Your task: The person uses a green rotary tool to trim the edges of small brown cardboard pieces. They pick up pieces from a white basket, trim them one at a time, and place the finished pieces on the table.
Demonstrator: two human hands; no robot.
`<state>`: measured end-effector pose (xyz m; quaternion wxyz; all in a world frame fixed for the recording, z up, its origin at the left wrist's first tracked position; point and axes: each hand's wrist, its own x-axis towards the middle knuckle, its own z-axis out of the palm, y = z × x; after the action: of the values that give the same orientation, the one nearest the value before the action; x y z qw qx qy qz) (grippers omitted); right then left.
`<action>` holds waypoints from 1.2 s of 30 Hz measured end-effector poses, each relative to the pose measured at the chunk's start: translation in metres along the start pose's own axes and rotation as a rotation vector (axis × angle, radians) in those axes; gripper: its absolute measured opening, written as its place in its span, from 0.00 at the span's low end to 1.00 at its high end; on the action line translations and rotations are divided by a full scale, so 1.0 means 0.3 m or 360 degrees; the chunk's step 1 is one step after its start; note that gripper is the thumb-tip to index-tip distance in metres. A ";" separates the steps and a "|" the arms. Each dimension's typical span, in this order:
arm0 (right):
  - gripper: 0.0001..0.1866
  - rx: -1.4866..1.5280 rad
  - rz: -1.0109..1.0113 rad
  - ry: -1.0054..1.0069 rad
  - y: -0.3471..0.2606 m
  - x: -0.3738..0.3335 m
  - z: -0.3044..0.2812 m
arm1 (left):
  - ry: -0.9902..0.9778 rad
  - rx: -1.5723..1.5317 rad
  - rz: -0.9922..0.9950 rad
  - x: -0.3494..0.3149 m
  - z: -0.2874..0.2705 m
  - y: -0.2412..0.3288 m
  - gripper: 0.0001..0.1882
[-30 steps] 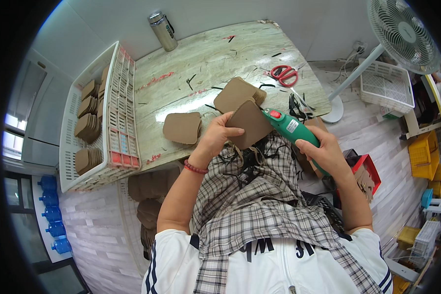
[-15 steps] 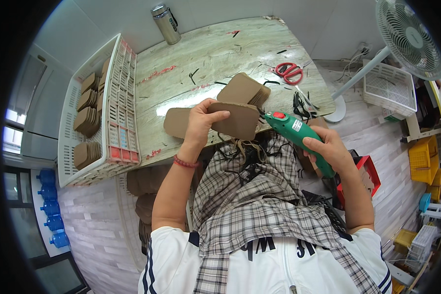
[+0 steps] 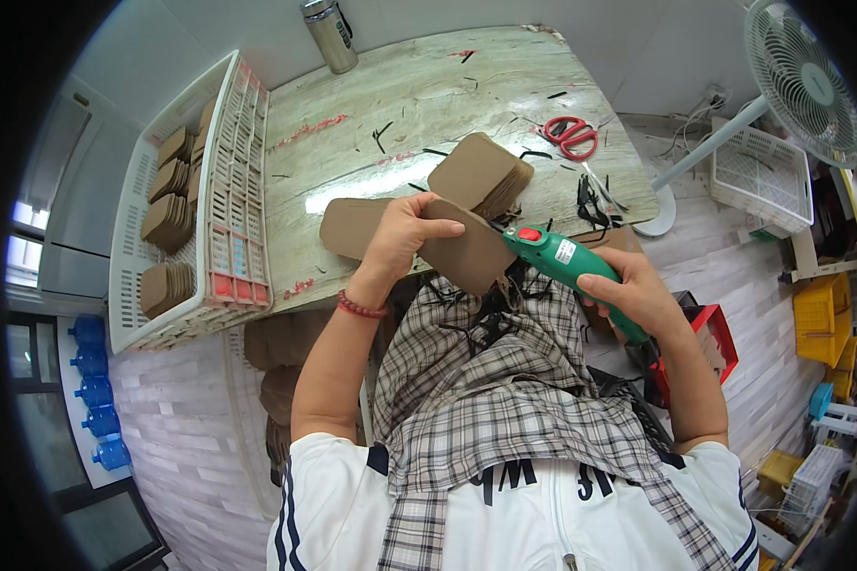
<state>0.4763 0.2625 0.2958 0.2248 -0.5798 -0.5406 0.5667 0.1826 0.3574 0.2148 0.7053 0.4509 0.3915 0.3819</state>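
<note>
My left hand [image 3: 405, 236] pinches a flat brown piece with rounded corners [image 3: 471, 249], thumb on top, over the table's near edge. My right hand [image 3: 628, 288] is wrapped round a green handheld electric cutter [image 3: 573, 263] with a red button. The cutter's head meets the right edge of the brown piece; the exact contact is too small to make out. Just beyond lies a stack of similar brown pieces [image 3: 476, 171]. Another stack [image 3: 350, 226] rests on the table left of my left hand, partly behind it.
Red-handled scissors [image 3: 571, 138] and black scraps [image 3: 595, 205] lie at the table's right. A white crate [image 3: 236, 190] holding stacked brown pieces stands left. A steel flask [image 3: 330, 38] is at the back. A fan [image 3: 805, 86] stands right, near a red box [image 3: 719, 343].
The brown piece in my left hand has turned, its right end swinging down toward me. The cutter has shifted slightly left and down along its edge.
</note>
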 end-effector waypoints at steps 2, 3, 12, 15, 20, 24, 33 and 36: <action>0.19 -0.0032 -0.0002 0.0002 0.004 0.011 0.010 | -0.0016 0.0030 -0.0026 -0.003 0.009 -0.004 0.12; 0.20 -0.0038 -0.0003 -0.0008 0.005 0.017 0.014 | -0.0047 0.0062 -0.0039 -0.002 0.008 -0.005 0.12; 0.18 -0.0035 -0.0080 -0.0079 -0.030 0.073 0.071 | -0.0123 0.0181 -0.0204 -0.035 -0.013 0.031 0.11; 0.18 -0.0061 -0.0097 -0.0112 -0.043 0.092 0.091 | -0.0163 0.0212 -0.0270 -0.046 -0.021 0.029 0.11; 0.19 -0.0017 -0.0146 -0.0242 -0.058 0.148 0.139 | -0.0206 0.0438 -0.0260 -0.062 -0.053 0.004 0.22; 0.17 0.0120 -0.0231 0.0065 0.011 0.176 0.165 | 0.0220 0.0121 -0.0018 -0.075 -0.228 0.010 0.26; 0.18 0.0276 -0.0174 0.0370 0.113 0.073 0.087 | 0.1125 0.2272 0.0872 0.094 -0.133 -0.099 0.31; 0.18 0.0318 -0.0185 0.0437 0.130 0.056 0.084 | 0.0917 0.2247 0.0707 0.192 0.018 -0.160 0.33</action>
<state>0.4644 0.2561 0.2483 0.3853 -0.5942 -0.4783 0.5192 0.2195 0.3924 0.1594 0.0309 0.7425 0.6091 0.2770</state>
